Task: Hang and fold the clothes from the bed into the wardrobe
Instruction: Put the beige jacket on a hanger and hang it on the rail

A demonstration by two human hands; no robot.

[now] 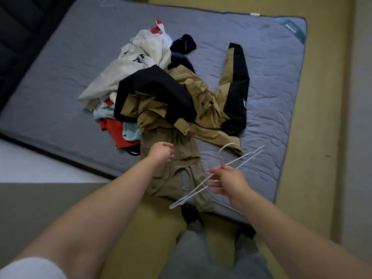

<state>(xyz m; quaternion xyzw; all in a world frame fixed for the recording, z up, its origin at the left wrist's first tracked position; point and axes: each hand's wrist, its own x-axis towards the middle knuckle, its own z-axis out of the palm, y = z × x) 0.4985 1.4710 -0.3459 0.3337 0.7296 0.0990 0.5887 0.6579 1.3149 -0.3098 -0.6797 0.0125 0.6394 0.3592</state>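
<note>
A heap of clothes lies in the middle of the grey mattress (60,77). On top is a tan and black jacket (181,101), one sleeve stretched to the right. Tan trousers (181,174) run from the heap to the near edge of the mattress. A white garment (141,61) and red and light blue pieces (118,131) lie at the left of the heap. My left hand (161,153) hovers over the trousers with fingers curled, holding nothing that I can see. My right hand (227,180) grips a white wire hanger (241,158) near its hook, above the mattress's near edge.
The mattress lies on a tan floor (314,158). A dark piece of furniture (18,27) stands at the far left. A pale grey surface (30,164) borders the mattress at the near left. My grey-trousered legs (191,254) stand at the mattress's near edge.
</note>
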